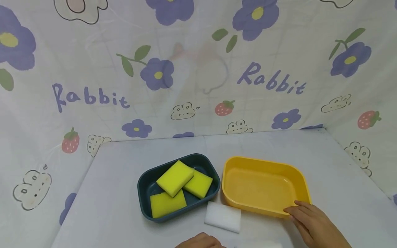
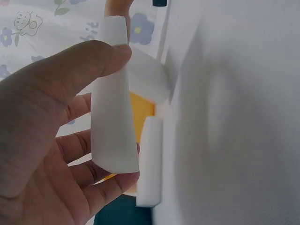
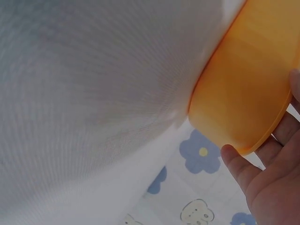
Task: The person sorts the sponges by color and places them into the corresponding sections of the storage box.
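My left hand (image 2: pixel 51 136) pinches a white sponge block (image 2: pixel 112 108) between thumb and fingers; in the head view only the knuckles of this hand (image 1: pixel 201 241) show at the bottom edge. A second white block (image 1: pixel 222 217) lies on the table below the gap between two tubs. Part of another white block (image 1: pixel 258 245) is cut off by the lower edge of the head view. My right hand (image 1: pixel 317 225) holds the near right corner of the yellow tub (image 1: pixel 263 187), fingers over its rim. In the right wrist view, the fingers (image 3: pixel 241 166) touch the tub's wall.
Left of the yellow tub stands a dark teal tub (image 1: pixel 144 201) with yellow sponges (image 1: pixel 175 177) in it, one lying across the others. A patterned curtain (image 1: pixel 198 79) hangs behind the white table (image 1: pixel 108 186) and along its sides.
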`<state>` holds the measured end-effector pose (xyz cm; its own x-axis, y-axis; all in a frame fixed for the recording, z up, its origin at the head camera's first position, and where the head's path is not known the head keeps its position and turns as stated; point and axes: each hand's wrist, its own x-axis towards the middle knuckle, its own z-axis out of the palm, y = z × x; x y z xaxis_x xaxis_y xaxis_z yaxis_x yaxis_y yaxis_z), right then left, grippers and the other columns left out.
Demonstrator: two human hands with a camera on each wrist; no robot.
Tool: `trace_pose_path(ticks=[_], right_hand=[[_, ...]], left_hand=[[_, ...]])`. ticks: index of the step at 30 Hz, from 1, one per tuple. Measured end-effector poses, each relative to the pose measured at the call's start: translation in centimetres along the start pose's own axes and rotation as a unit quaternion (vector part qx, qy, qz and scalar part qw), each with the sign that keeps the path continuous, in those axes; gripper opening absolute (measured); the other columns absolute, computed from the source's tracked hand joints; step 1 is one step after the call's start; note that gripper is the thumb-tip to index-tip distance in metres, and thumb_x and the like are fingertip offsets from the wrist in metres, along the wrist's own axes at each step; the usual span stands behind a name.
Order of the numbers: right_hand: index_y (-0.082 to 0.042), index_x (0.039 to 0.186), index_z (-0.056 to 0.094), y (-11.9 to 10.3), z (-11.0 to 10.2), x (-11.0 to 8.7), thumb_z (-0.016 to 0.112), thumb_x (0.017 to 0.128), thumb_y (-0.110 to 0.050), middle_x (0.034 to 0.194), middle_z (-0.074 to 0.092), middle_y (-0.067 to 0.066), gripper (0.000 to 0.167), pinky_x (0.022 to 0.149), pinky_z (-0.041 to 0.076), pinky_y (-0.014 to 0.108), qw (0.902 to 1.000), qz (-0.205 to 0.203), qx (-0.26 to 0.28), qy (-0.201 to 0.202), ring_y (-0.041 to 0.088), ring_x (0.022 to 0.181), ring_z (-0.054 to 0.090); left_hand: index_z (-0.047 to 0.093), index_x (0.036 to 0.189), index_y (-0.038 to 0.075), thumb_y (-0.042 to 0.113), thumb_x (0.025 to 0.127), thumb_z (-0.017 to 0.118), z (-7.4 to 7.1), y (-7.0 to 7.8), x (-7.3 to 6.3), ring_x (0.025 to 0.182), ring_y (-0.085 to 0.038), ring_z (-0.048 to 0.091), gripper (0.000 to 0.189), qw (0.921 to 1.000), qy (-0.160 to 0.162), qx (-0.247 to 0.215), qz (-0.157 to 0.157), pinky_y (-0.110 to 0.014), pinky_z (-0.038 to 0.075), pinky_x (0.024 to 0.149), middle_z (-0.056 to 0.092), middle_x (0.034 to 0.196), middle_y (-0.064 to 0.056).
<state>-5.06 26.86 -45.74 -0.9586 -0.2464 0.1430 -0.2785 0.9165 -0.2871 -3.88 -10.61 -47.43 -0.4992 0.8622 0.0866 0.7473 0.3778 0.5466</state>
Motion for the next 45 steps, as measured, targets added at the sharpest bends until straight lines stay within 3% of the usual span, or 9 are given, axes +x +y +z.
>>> trace_pose_path(ticks=[1, 3, 9, 14, 20, 26, 33, 40, 45], right_hand=[[-0.020, 0.113, 0.073, 0.0, 0.0, 0.0, 0.079, 0.087, -0.015, 0.115, 0.072, -0.003, 0.028, 0.096, 0.050, 0.055, 1.0000, 0.000, 0.000, 0.001, 0.030, 0.117, 0.060], [-0.020, 0.113, 0.073, 0.0, 0.0, 0.0, 0.079, 0.087, -0.015, 0.114, 0.072, -0.003, 0.027, 0.096, 0.050, 0.055, 1.0000, -0.001, 0.000, 0.004, 0.030, 0.117, 0.061], [-0.021, 0.111, 0.073, 0.1, 0.2, -0.1, 0.080, 0.086, -0.013, 0.113, 0.072, -0.002, 0.027, 0.099, 0.045, 0.061, 0.9997, -0.009, 0.007, 0.020, 0.030, 0.116, 0.061], [-0.019, 0.113, 0.073, 0.1, 0.1, -0.1, 0.078, 0.087, -0.013, 0.117, 0.072, 0.001, 0.026, 0.106, 0.037, 0.063, 0.9998, 0.007, 0.015, 0.006, 0.033, 0.120, 0.059], [-0.016, 0.113, 0.073, 0.0, 0.4, -0.1, 0.079, 0.087, -0.014, 0.115, 0.072, 0.002, 0.027, 0.117, 0.018, 0.060, 0.9999, 0.002, 0.010, 0.006, 0.035, 0.121, 0.059], [-0.015, 0.113, 0.073, -0.1, 0.3, 0.0, 0.077, 0.089, -0.017, 0.116, 0.072, 0.004, 0.024, 0.117, 0.017, 0.061, 0.9998, 0.017, 0.007, -0.006, 0.035, 0.122, 0.058], [-0.018, 0.112, 0.073, -0.1, 0.4, -0.1, 0.077, 0.090, -0.018, 0.115, 0.072, 0.002, 0.022, 0.118, 0.017, 0.057, 0.9999, 0.000, 0.001, 0.015, 0.034, 0.121, 0.059], [-0.017, 0.112, 0.073, -0.1, 0.5, -0.1, 0.077, 0.090, -0.017, 0.115, 0.072, 0.002, 0.023, 0.118, 0.018, 0.058, 0.9999, 0.003, 0.001, 0.014, 0.033, 0.121, 0.059], [-0.016, 0.111, 0.074, -0.1, 0.5, -0.2, 0.077, 0.089, -0.016, 0.113, 0.072, 0.002, 0.022, 0.118, 0.018, 0.057, 0.9997, -0.003, -0.003, 0.026, 0.033, 0.119, 0.060]], left_hand=[[0.061, 0.128, 0.023, 0.039, 0.105, 0.054, -0.4, 0.3, -0.1, 0.108, 0.006, 0.049, 0.029, 0.9999, 0.013, 0.005, 0.010, -0.012, 0.043, 0.092, 0.056, 0.119, 0.019], [0.057, 0.131, 0.022, 0.042, 0.104, 0.053, -1.3, 0.7, 0.0, 0.113, 0.003, 0.049, 0.034, 0.9961, 0.033, 0.065, 0.049, -0.010, 0.038, 0.098, 0.056, 0.124, 0.016], [0.056, 0.128, 0.019, 0.047, 0.101, 0.056, -3.3, 0.6, 0.9, 0.105, 0.001, 0.052, 0.039, 0.9991, 0.015, 0.039, 0.013, -0.009, 0.040, 0.096, 0.059, 0.121, 0.012], [0.054, 0.134, 0.019, 0.050, 0.098, 0.060, -4.7, 0.3, 1.5, 0.109, -0.001, 0.053, 0.048, 0.9993, 0.000, 0.037, 0.005, -0.013, 0.042, 0.099, 0.058, 0.127, 0.011], [0.052, 0.136, 0.020, 0.051, 0.094, 0.066, -5.5, 0.2, 1.9, 0.107, -0.002, 0.052, 0.054, 0.9990, 0.013, 0.041, 0.009, -0.012, 0.042, 0.096, 0.058, 0.128, 0.010], [0.052, 0.136, 0.024, 0.053, 0.097, 0.059, -5.9, 0.6, 2.1, 0.107, -0.001, 0.052, 0.050, 0.9995, 0.014, 0.025, -0.016, -0.014, 0.044, 0.096, 0.057, 0.129, 0.013], [0.055, 0.133, 0.027, 0.063, 0.096, 0.051, -6.5, 0.7, 2.8, 0.110, -0.001, 0.054, 0.052, 0.9963, 0.047, 0.039, -0.060, -0.022, 0.047, 0.100, 0.057, 0.131, 0.015], [0.056, 0.131, 0.022, 0.054, 0.095, 0.063, -7.3, 0.0, 3.9, 0.109, -0.006, 0.056, 0.048, 0.9911, 0.095, 0.078, -0.050, -0.023, 0.047, 0.100, 0.059, 0.131, 0.010], [0.055, 0.119, 0.023, 0.053, 0.094, 0.066, -7.5, -0.5, 4.7, 0.104, -0.007, 0.055, 0.041, 0.9886, 0.101, 0.094, -0.060, -0.020, 0.048, 0.096, 0.060, 0.125, 0.008]])
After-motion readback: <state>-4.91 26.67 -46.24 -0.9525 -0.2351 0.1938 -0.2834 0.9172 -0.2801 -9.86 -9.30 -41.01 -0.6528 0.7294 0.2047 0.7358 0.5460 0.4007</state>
